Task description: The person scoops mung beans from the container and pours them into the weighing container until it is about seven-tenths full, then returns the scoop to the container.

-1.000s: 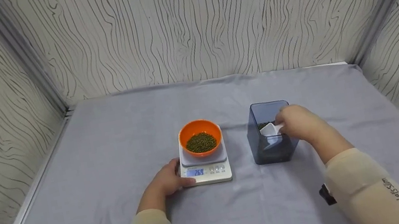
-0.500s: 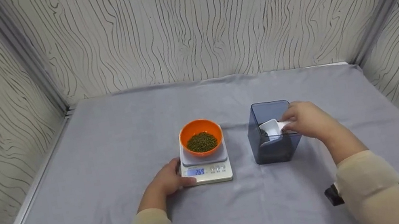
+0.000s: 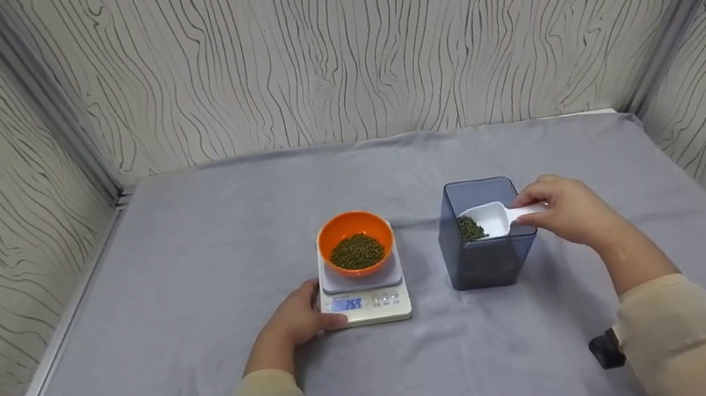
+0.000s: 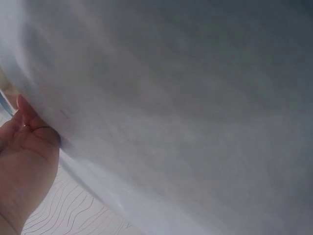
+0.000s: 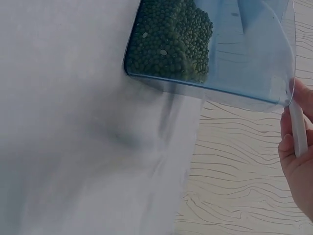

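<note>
In the head view my left hand (image 3: 298, 318) grips the left front corner of a white digital kitchen scale (image 3: 383, 309), thumb on its front beside the display, which appears to read 269. An orange bowl (image 3: 325, 235) of small green beans (image 3: 357, 252) sits on the scale. My right hand (image 3: 571, 209) pinches the handle of a white scoop (image 3: 494, 218), held level in the mouth of a translucent blue-grey container (image 3: 485, 267), with some green beans in it. The right wrist view shows beans (image 5: 166, 44) inside the container and the scoop's handle (image 5: 298, 129) between my fingers.
A grey cloth (image 3: 207, 238) with light wrinkles covers the table. Patterned panels (image 3: 326, 43) stand behind it and at both sides, with metal frame posts at the corners. A small black object (image 3: 606, 349) shows at the right sleeve.
My right hand has drawn back to the right, bringing the scoop up from deep in the container to its rim, now with beans in it. The left hand, scale and bowl stay put.
</note>
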A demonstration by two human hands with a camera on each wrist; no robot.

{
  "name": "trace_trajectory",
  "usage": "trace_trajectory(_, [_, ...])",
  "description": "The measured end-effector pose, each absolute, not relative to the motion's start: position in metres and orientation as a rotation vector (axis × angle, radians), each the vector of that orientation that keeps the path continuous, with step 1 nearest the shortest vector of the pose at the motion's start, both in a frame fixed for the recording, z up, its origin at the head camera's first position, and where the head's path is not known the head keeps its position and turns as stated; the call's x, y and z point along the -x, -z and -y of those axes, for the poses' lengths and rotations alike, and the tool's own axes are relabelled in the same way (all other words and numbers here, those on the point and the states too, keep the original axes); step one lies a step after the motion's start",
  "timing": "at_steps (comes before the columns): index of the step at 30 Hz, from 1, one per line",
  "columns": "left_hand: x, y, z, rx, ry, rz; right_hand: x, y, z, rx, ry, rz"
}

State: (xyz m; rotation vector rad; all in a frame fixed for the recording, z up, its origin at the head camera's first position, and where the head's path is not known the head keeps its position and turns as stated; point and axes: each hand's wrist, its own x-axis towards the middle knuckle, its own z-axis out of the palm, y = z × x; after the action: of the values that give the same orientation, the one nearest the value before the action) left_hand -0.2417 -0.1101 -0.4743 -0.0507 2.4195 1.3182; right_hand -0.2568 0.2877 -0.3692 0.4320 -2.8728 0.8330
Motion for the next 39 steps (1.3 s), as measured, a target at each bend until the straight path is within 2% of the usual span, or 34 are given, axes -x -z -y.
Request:
trace_trajectory(21, [0.241, 0.473, 0.109, 0.049, -1.308, -2.417, 0.252, 0.384, -0.31, -0.249, -1.169, 2.8])
trace_trajectory(39, [0.243, 0.475, 0.11, 0.063, -1.282, -2.434, 0.25, 0.392, -0.317, -0.245, -1.461, 2.657])
